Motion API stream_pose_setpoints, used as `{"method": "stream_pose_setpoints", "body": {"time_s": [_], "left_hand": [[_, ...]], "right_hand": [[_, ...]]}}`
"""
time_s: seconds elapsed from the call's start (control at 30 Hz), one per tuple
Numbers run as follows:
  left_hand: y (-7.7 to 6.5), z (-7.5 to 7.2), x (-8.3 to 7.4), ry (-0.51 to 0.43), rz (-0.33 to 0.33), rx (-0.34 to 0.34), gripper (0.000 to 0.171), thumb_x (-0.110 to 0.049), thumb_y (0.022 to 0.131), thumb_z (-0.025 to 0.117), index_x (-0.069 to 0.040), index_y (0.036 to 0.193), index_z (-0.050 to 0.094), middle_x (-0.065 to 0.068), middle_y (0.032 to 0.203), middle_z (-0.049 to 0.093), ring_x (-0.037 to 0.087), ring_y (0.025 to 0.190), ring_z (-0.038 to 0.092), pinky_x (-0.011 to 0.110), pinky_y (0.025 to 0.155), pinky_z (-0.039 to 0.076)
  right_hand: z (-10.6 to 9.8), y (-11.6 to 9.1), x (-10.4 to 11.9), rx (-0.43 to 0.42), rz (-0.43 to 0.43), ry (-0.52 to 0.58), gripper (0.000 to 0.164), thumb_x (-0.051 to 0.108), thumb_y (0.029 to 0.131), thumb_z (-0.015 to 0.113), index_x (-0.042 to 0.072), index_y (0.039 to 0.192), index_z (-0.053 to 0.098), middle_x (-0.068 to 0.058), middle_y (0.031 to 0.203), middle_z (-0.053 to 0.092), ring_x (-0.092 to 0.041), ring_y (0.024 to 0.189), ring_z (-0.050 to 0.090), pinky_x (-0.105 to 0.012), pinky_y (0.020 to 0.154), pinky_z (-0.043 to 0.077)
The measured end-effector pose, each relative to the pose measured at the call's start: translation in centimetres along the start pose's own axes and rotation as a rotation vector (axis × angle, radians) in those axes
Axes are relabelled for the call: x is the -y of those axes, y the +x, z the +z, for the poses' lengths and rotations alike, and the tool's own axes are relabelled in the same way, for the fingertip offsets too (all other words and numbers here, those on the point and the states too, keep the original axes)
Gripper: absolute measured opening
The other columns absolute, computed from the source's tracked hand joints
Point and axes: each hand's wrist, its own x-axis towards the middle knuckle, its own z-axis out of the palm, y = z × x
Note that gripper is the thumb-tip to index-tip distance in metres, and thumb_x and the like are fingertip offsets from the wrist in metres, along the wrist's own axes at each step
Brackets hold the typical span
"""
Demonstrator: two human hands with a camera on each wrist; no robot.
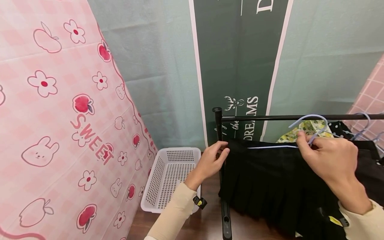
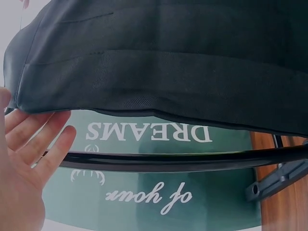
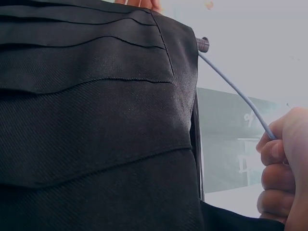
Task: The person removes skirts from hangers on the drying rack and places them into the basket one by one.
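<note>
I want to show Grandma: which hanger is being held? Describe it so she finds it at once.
Find the black rail. Just below it, the right hand grips a pale blue hanger at the waist of the black skirt. The other hangers, farther right, have no hand on them.

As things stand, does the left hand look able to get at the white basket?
Probably yes: the white basket is open-topped, with only the left arm crossing it in the head view. The left hand holds the black skirt, though, and would likely need to let go first.
</note>
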Motion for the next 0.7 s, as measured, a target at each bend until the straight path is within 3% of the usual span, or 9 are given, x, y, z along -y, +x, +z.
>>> {"method": "stream_pose_setpoints", "body": {"time_s": [0.3, 0.53, 0.7], "left_hand": [[-0.1, -0.1, -0.2, -0.003, 0.03, -0.026, 0.027, -0.02, 0.112, 0.055, -0.003, 0.133, 0.065, 0.01, 0.111, 0.072, 0.018, 0.097, 0.071, 0.021, 0.085, 0.059], [-0.2, -0.3, -0.4, -0.001, 0.085, -0.061, 0.017, -0.018, 0.112, 0.057, -0.007, 0.122, 0.064, 0.004, 0.094, 0.065, 0.009, 0.08, 0.059, 0.017, 0.072, 0.052], [-0.4, -0.6, -0.5, 0.019, 0.095, -0.081, 0.011, -0.017, 0.111, 0.06, -0.007, 0.114, 0.064, 0.004, 0.087, 0.06, 0.008, 0.076, 0.055, 0.017, 0.07, 0.048]], "right_hand": [[0.6, -0.1, 0.2, -0.008, 0.001, 0.025, 0.068, 0.045, 0.098, 0.049, 0.021, 0.039, 0.029, 0.001, 0.038, 0.025, -0.018, 0.036, 0.025, -0.038, 0.039, 0.014], [1.2, -0.2, 0.1, 0.004, 0.011, 0.057, 0.066, 0.043, 0.098, 0.049, 0.019, 0.039, 0.032, 0.002, 0.039, 0.024, -0.015, 0.039, 0.023, -0.038, 0.04, 0.014], [1.8, -0.3, -0.1, 0.033, 0.028, 0.099, 0.065, 0.042, 0.097, 0.051, 0.02, 0.038, 0.034, 0.002, 0.039, 0.026, -0.016, 0.039, 0.026, -0.039, 0.041, 0.017]]}}
